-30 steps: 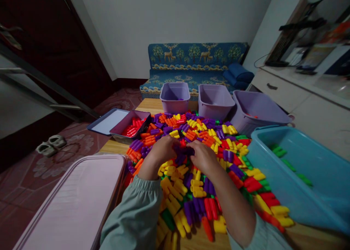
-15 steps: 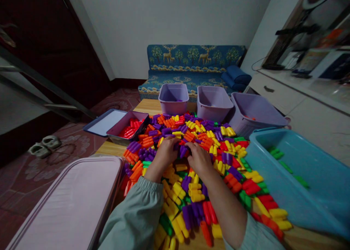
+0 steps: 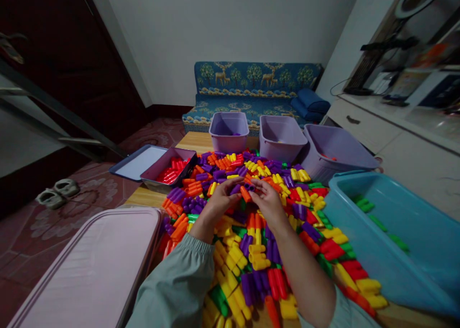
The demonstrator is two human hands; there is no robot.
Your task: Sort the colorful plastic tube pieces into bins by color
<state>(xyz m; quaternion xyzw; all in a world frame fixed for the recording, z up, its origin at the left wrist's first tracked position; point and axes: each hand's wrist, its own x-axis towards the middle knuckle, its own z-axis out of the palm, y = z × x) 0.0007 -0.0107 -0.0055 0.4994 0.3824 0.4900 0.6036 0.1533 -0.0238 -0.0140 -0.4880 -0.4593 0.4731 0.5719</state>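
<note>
A wide heap of bullet-shaped plastic building pieces (image 3: pixel 258 256) in purple, orange, yellow, red and green covers the wooden table. Over its middle, my left hand (image 3: pixel 220 204) is closed with thumb and fingers around a purple piece (image 3: pixel 235 189). Close beside it, my right hand (image 3: pixel 269 202) pinches purple pieces (image 3: pixel 251 187) whose hollow ends show. An orange piece (image 3: pixel 246 194) sits between the two hands, against the purple ones. Whether it is joined to them I cannot tell. My fingers partly hide the pieces.
Three lilac bins (image 3: pixel 229 141) line the table's far side. At right is a blue tub (image 3: pixel 388 261) with several green pieces. A tin box (image 3: pixel 172 179) at left holds red pieces. A pink-lidded box (image 3: pixel 93 270) stands at front left, a sofa (image 3: pixel 258 100) behind.
My hands have come up a little and turned, so an orange piece and hollow purple ends now show between them. Orange pieces now show on the heap below my hands.
</note>
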